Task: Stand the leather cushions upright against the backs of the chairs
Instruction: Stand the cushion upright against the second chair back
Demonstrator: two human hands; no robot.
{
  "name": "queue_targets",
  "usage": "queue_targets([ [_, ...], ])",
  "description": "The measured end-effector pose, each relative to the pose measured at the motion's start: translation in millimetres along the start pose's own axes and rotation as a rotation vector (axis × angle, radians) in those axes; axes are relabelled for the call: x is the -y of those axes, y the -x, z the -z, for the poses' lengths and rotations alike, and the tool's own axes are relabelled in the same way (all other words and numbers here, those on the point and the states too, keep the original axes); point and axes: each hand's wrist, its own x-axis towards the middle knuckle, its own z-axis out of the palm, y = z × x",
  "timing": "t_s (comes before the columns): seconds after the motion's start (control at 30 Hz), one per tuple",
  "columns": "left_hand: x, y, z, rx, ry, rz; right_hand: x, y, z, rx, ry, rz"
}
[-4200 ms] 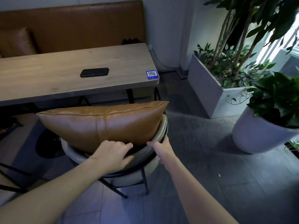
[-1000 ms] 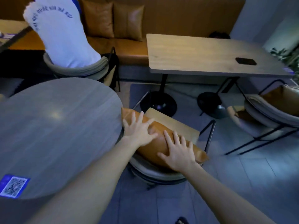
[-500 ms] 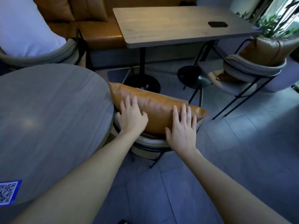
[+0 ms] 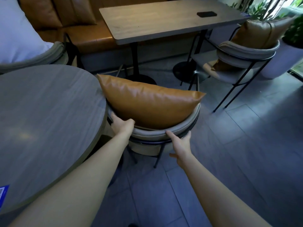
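A tan leather cushion (image 4: 150,104) stands on edge inside the curved grey back of the near chair (image 4: 152,133), leaning against it. My left hand (image 4: 122,126) is on the left end of that chair back, below the cushion's lower corner, with its fingers curled over the rim. My right hand (image 4: 180,142) rests with spread fingers on the outside of the chair back, off the cushion. At the far right a second tan cushion (image 4: 260,32) stands upright in another grey chair (image 4: 246,52).
A round grey table (image 4: 49,120) touches the near chair on the left. Beyond stands a rectangular wooden table (image 4: 164,18) with a black phone (image 4: 207,14), then a tan bench (image 4: 91,35). A white pillow (image 4: 16,33) fills a chair at far left. A white planter (image 4: 285,61) stands at right.
Both hands have slid off the cushion's face down onto the chair back's rim. The cushion now stands more upright against the back.
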Motion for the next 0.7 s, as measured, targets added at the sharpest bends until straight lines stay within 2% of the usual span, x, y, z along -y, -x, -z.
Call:
queue_targets([
  [0.1, -6.1, -6.1, -2.5, 0.008, 0.024, 0.013, 6.1, -8.1, -14.7, 0.08, -0.069, -0.082],
  [0.37, -17.8, -17.2, -6.4, 0.015, 0.064, 0.087, 11.0, -33.0, -38.3, -0.081, -0.038, -0.057],
  [0.53, -26.8, -26.8, -17.9, 0.034, 0.139, 0.081, 28.4, -57.3, -32.0, -0.08, -0.01, -0.023],
  [0.7, -52.4, -48.4, -35.1, 0.11, 0.243, 0.148, 59.9, -97.0, -22.2, -0.068, 0.049, 0.021],
])
